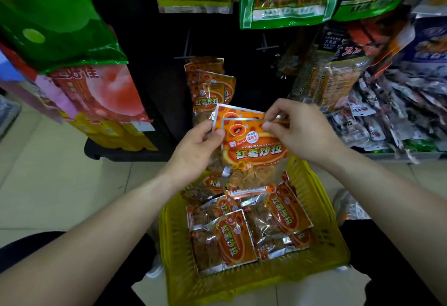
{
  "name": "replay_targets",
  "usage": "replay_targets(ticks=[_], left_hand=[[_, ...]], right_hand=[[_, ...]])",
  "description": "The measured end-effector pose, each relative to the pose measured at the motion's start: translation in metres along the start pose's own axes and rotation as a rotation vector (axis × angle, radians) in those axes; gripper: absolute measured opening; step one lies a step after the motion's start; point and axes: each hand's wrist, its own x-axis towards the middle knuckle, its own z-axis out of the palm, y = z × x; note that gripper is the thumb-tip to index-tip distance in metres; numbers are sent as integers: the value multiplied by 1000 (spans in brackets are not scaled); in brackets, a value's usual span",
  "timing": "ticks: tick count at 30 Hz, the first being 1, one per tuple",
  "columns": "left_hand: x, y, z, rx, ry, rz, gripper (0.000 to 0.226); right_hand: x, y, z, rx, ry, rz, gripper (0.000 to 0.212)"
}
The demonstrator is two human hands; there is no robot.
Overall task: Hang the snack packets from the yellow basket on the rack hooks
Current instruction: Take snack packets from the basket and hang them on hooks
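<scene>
Evidently light, crinkly and slick, 2 orange foil snack packets [254, 152] are pinched by left hand [193, 148] and right hand [300, 131] at their stiffer top seams.

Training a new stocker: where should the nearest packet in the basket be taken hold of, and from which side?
Probably best to pinch the nearest packet by its flat silver seal along the right edge, coming from above on the right. It lies face up atop the others, that edge uncovered.
</scene>
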Motion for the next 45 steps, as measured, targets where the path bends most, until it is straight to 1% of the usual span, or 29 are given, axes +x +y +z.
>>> replay_targets(ticks=[2,4,6,9,11,13,18,19,23,30,34,39,42,45], left_hand=[[-1,-1,2,96,25,4,24],[-3,-4,5,207,93,18,30],[-3,-5,6,243,149,24,29],[-2,-3,4,238,153,25,25],[-2,-1,4,228,136,27,22],[-3,1,5,215,117,16,21],[-2,3,6,224,99,-1,15],[-1,3,7,221,94,-3,14],[0,5,8,184,85,-14,12],[5,7,9,187,103,-24,8],[7,6,10,225,106,-40,14],[8,3,10,282,108,-43,22],[7,1,11,308,99,-36,27],[3,-3,13,324,95,-14,26]], right_hand=[[2,0,2,23,24,34,11],[1,-1,5,32,48,53,16],[0,-2,6,34,62,43,23],[-1,-5,1,84,26,21,28],[-1,-4,-3,98,-6,19,22],[0,-2,-6,50,-22,11,16],[0,0,-7,-131,15,-35,17],[0,1,-8,-126,10,-37,17],[3,2,-9,30,-56,8,11],[5,4,-8,61,-49,29,9],[6,6,-9,47,-62,31,9],[7,8,-9,54,-123,30,6],[6,7,-9,93,-239,18,5],[3,0,-2,17,-361,-8,13]])
